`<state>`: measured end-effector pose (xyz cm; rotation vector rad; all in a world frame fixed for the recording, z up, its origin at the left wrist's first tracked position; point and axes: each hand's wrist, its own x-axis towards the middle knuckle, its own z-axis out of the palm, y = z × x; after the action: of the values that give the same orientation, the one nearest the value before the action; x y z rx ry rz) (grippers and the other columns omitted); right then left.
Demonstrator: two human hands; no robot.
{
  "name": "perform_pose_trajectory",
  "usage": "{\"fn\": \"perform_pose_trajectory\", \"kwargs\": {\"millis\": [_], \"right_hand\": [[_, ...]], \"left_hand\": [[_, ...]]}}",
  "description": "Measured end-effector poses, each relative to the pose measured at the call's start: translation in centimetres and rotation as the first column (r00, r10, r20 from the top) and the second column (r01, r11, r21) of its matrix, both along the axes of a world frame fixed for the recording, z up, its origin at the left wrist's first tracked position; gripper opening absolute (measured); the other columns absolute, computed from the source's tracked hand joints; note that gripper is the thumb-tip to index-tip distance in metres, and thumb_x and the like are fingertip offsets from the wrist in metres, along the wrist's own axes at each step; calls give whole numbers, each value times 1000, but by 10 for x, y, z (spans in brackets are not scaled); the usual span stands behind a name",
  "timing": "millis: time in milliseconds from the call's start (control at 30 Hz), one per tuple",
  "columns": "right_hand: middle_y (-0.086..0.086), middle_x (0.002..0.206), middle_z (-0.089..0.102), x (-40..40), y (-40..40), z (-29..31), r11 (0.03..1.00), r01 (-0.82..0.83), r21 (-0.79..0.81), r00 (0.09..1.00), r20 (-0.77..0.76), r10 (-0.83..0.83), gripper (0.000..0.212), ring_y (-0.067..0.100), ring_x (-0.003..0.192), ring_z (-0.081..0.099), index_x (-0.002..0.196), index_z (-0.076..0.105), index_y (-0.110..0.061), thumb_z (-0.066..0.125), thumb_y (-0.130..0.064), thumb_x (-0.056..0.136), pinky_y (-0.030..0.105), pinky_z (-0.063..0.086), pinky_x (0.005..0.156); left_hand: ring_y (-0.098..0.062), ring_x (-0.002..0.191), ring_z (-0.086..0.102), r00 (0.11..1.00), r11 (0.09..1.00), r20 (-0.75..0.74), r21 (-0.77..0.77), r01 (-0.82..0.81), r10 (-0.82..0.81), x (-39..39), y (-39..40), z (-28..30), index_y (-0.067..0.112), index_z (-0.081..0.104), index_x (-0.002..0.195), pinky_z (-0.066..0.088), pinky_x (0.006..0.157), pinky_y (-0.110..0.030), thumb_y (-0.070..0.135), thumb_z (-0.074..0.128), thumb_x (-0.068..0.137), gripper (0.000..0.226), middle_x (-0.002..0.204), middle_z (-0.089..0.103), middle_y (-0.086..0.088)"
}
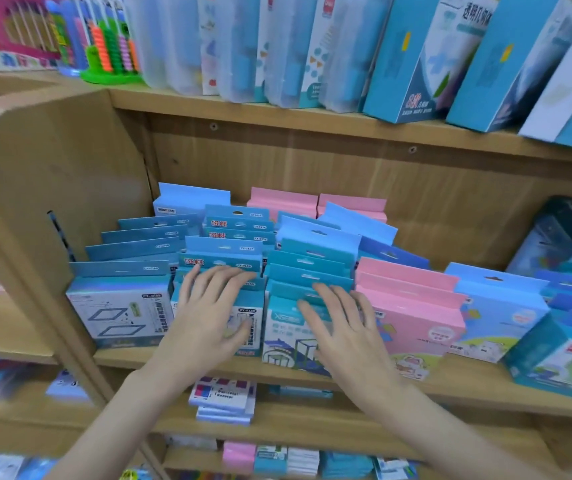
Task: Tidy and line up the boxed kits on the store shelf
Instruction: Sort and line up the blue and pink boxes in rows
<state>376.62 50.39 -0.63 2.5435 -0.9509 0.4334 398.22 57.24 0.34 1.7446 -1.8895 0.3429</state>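
Note:
Rows of boxed kits stand on the middle wooden shelf (pixel 468 386). My left hand (pixel 208 313) lies with spread, straight fingers on the front blue box of the second row (pixel 253 327). My right hand (pixel 340 327) rests flat on the front box of the third row (pixel 284 344), fingers over its teal top tabs. A leftmost row of blue boxes (pixel 121 306) leans back in steps. Pink boxes (pixel 412 313) stand right of my right hand, and light blue boxes (pixel 499 306) stand beyond them.
The top shelf carries tall blue and clear boxes (pixel 402 64) and a colourful abacus (pixel 111 50). A rounded wooden side panel (pixel 52 174) closes the shelf at the left. Teal boxes (pixel 561 355) crowd the right end. Lower shelves hold small packs (pixel 224 401).

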Motion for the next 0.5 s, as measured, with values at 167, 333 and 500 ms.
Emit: {"fn": "perform_pose_trajectory", "kwargs": {"millis": [167,333,500], "right_hand": [[18,134,38,9,-7,5,1000,-22,-6,1000,13,22,91,33,124,36,122,46,-15,87,-19,41,50,24,104],[15,135,36,-4,-6,12,992,-119,29,992,38,118,85,32,124,34,118,48,-19,87,-33,43,50,21,106],[5,137,35,-27,-11,27,966,-199,165,970,171,171,47,26,126,31,115,47,-25,60,-48,76,44,29,105]], "left_hand": [[-14,120,37,1000,1000,-23,15,8,-8,1,1,3,21,43,127,3,112,-33,39,42,82,48,121,50,6],[-14,122,36,999,1000,-31,7,12,-12,-1,3,3,21,43,128,4,112,-34,44,41,83,50,125,50,5],[-13,126,35,996,998,-81,-45,44,-47,-11,-4,11,19,43,128,10,111,-41,43,42,85,49,130,49,2]]}}
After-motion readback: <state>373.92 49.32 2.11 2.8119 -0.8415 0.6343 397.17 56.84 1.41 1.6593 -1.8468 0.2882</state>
